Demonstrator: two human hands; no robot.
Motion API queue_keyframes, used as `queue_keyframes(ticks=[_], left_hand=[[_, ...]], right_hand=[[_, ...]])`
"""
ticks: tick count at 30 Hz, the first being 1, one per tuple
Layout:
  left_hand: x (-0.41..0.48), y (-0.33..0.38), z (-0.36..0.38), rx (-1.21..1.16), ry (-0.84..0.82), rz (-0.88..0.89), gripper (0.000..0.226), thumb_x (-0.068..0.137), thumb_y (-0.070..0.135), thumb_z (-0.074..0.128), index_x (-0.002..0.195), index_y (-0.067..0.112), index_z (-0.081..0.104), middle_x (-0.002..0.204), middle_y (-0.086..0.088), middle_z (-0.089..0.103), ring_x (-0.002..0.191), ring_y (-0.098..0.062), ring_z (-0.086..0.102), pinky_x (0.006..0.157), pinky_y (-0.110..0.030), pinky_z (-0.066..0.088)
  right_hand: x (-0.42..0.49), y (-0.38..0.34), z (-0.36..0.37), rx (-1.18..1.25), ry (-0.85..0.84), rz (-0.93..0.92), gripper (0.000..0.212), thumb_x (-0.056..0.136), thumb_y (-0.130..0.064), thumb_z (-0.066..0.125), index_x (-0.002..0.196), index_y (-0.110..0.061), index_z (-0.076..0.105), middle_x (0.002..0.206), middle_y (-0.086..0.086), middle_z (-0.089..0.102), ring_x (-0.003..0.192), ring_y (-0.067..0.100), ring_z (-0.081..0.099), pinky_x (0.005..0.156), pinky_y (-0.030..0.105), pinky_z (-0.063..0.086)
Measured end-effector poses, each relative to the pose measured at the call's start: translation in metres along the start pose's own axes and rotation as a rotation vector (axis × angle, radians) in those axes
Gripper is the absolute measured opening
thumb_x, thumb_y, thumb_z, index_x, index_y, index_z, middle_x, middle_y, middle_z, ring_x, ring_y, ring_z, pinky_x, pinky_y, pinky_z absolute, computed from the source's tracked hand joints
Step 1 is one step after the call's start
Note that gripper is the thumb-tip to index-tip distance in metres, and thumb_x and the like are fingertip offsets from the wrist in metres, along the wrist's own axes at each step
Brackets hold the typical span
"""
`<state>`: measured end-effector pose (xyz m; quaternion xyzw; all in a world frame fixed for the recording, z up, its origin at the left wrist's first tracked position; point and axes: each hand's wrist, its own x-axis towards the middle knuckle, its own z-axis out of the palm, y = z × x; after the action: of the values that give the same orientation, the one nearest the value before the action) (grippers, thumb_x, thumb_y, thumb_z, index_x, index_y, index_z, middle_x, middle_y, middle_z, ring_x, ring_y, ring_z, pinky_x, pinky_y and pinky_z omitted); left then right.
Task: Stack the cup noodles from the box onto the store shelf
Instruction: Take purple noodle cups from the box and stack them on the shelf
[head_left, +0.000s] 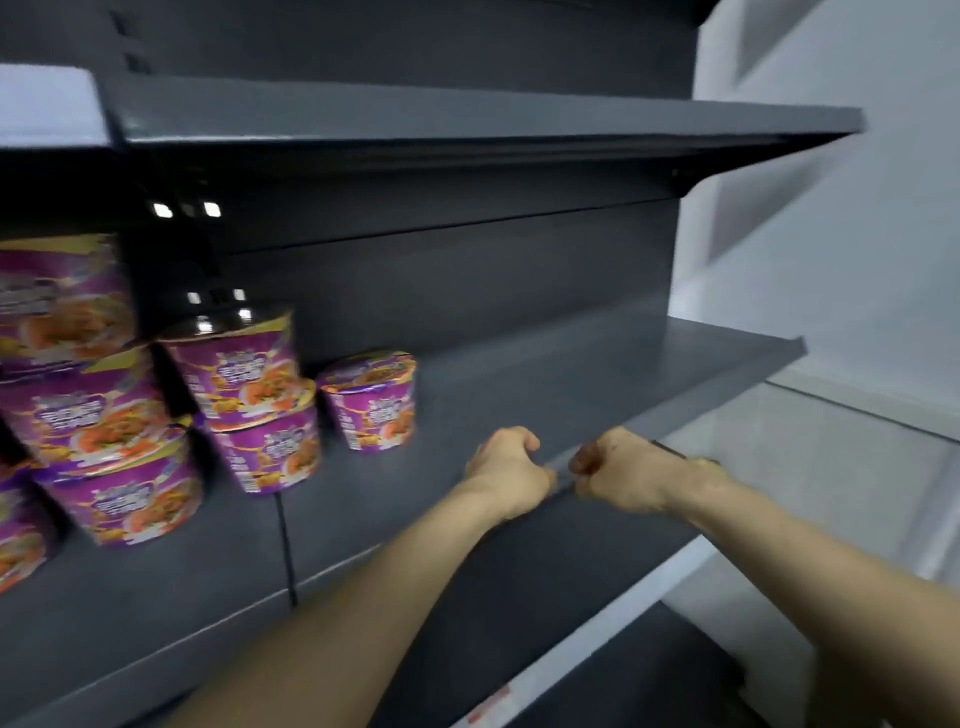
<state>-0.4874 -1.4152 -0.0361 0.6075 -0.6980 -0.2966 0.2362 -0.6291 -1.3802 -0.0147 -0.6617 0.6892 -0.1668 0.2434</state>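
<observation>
- the cup noodles are all found on the left part of the middle shelf, purple cups with lids sealed, so what's inside can't be seen
- a stack of three is seen far left, then a stack of two just beside it, with the top cup tilted a bit
- a single cup is stood upright to the right of those, near them but apart
- one more cup is cut off by the left edge of the view
- the left hand and right hand are held out side by side over the bare part of the shelf, well to the right of the single cup
- fingers on both are curled in narrow, like fists, right at a thin raised ridge across the shelf; nothing can be made out inside them, it's too blurry to tell more
- nothing is stood between the hands and the cups
- overhead an upper shelf is seen, dark grey like the back panel
- a slotted upright is seen behind the stacks, with light showing through the holes
- a white strip is run along the shelf's front edge, with a lower shelf below
- a pale wall is seen off to the right
</observation>
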Motion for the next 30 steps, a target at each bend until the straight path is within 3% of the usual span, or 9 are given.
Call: queue_keyframes(ticks=[2, 4, 6, 8, 14, 18, 23, 25, 30], left_hand=[[-0.001, 0.021, 0.029, -0.006, -0.065, 0.024, 0.043, 0.085, 0.029, 0.069, 0.125, 0.023, 0.056, 0.125, -0.005, 0.06, 0.116, -0.026, 0.056, 0.102, -0.035, 0.045], [-0.003, 0.041, 0.062, -0.009, -0.139, 0.051, 0.045, 0.085, 0.028, 0.069, 0.127, 0.022, 0.055, 0.126, -0.007, 0.059, 0.116, -0.026, 0.056, 0.103, -0.037, 0.044], [-0.007, 0.063, 0.097, 0.003, -0.213, 0.08, 0.046, 0.086, 0.028, 0.068, 0.129, 0.022, 0.053, 0.127, -0.005, 0.058, 0.116, -0.024, 0.056, 0.104, -0.037, 0.044], [-0.013, 0.087, 0.134, 0.024, -0.274, 0.109, 0.047, 0.087, 0.027, 0.066, 0.132, 0.022, 0.052, 0.127, -0.002, 0.057, 0.116, -0.022, 0.055, 0.102, -0.037, 0.045], [-0.038, 0.152, 0.238, 0.076, -0.459, 0.164, 0.047, 0.089, 0.024, 0.063, 0.134, 0.02, 0.049, 0.131, -0.004, 0.052, 0.116, -0.026, 0.055, 0.098, -0.038, 0.048], [-0.059, 0.185, 0.302, 0.086, -0.567, 0.193, 0.047, 0.089, 0.027, 0.065, 0.133, 0.019, 0.048, 0.127, -0.005, 0.054, 0.113, -0.027, 0.057, 0.096, -0.04, 0.05], [-0.086, 0.209, 0.38, 0.117, -0.679, 0.218, 0.048, 0.085, 0.024, 0.069, 0.129, 0.017, 0.052, 0.129, -0.005, 0.055, 0.117, -0.022, 0.053, 0.099, -0.032, 0.045], [-0.097, 0.216, 0.41, 0.139, -0.744, 0.224, 0.048, 0.084, 0.022, 0.071, 0.128, 0.015, 0.053, 0.128, -0.006, 0.056, 0.115, -0.022, 0.055, 0.094, -0.028, 0.045], [-0.127, 0.235, 0.479, 0.207, -0.856, 0.259, 0.026, 0.082, 0.02, 0.072, 0.105, 0.024, 0.06, 0.111, -0.003, 0.057, 0.101, -0.022, 0.058, 0.096, -0.035, 0.049]], right_hand=[[-0.013, 0.033, -0.013, -0.013, 0.009, 0.065, 0.009, 0.082, -0.015, 0.06, 0.077, -0.009, 0.063, 0.077, 0.005, 0.059, 0.069, 0.017, 0.053, 0.058, 0.024, 0.041], [-0.027, 0.069, -0.026, -0.03, 0.023, 0.128, 0.014, 0.082, -0.017, 0.058, 0.069, -0.011, 0.059, 0.073, 0.003, 0.054, 0.067, 0.017, 0.048, 0.06, 0.027, 0.038], [-0.041, 0.108, -0.038, -0.042, 0.025, 0.183, 0.013, 0.083, -0.016, 0.056, 0.086, -0.009, 0.067, 0.082, 0.003, 0.055, 0.074, 0.019, 0.05, 0.068, 0.029, 0.04], [-0.061, 0.144, -0.049, 0.021, 0.021, 0.244, 0.015, 0.084, -0.011, 0.057, 0.097, -0.012, 0.064, 0.088, 0.007, 0.057, 0.077, 0.022, 0.049, 0.068, 0.028, 0.042], [-0.119, 0.244, -0.075, 0.065, 0.013, 0.433, 0.015, 0.082, -0.008, 0.054, 0.084, 0.002, 0.065, 0.074, 0.011, 0.06, 0.064, 0.021, 0.051, 0.056, 0.027, 0.042], [-0.158, 0.307, -0.087, 0.108, 0.033, 0.529, 0.032, 0.084, -0.01, 0.055, 0.108, 0.008, 0.066, 0.097, 0.021, 0.07, 0.073, 0.026, 0.058, 0.066, 0.033, 0.049], [-0.203, 0.377, -0.092, 0.2, -0.004, 0.699, 0.021, 0.084, -0.007, 0.056, 0.094, 0.007, 0.068, 0.08, 0.016, 0.064, 0.068, 0.021, 0.053, 0.054, 0.027, 0.043], [-0.221, 0.404, -0.093, 0.205, -0.017, 0.739, 0.028, 0.084, -0.007, 0.055, 0.102, 0.011, 0.067, 0.085, 0.021, 0.068, 0.067, 0.021, 0.051, 0.052, 0.026, 0.041], [-0.274, 0.471, -0.093, 0.226, 0.061, 0.857, 0.031, 0.083, -0.016, 0.06, 0.105, 0.004, 0.07, 0.098, 0.017, 0.072, 0.071, 0.02, 0.063, 0.064, 0.03, 0.052]])
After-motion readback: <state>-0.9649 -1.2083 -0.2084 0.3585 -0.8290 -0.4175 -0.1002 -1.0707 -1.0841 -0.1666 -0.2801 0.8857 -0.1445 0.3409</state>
